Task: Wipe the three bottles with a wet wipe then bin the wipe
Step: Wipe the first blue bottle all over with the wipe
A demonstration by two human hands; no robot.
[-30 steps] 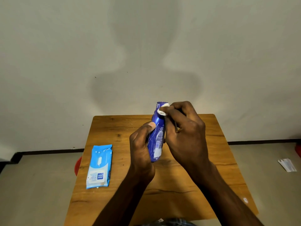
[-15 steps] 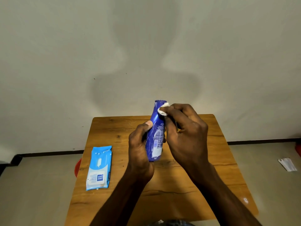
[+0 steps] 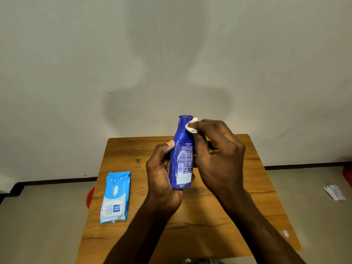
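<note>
Nearest the camera, both forearms reach out over the wooden counter (image 3: 238, 210). The left hand (image 3: 162, 180) wraps round the lower body of the blue bottle (image 3: 182, 159), thumb up along its side, holding it upright and clear of the counter. The right hand (image 3: 219, 155) is curled at the bottle's shoulder, its fingertips pinching a small wad of white wet wipe (image 3: 192, 125) against the neck, just below the open-looking rim. Left of the hands, the pale blue wipe pack (image 3: 116, 197) lies flat near the counter's left edge, and something red (image 3: 89, 197) peeks out below that edge; it may be the bin, but I cannot tell. Farther off there is a scrap of paper (image 3: 334, 192) on the floor at right, then the bare wall. The other two bottles are not in view.

To do this step well, the left hand should probably turn the bottle while the wipe stays pressed on, so the neck is covered all round. Then work downward over the label with a fresh fold of the wipe.
</note>
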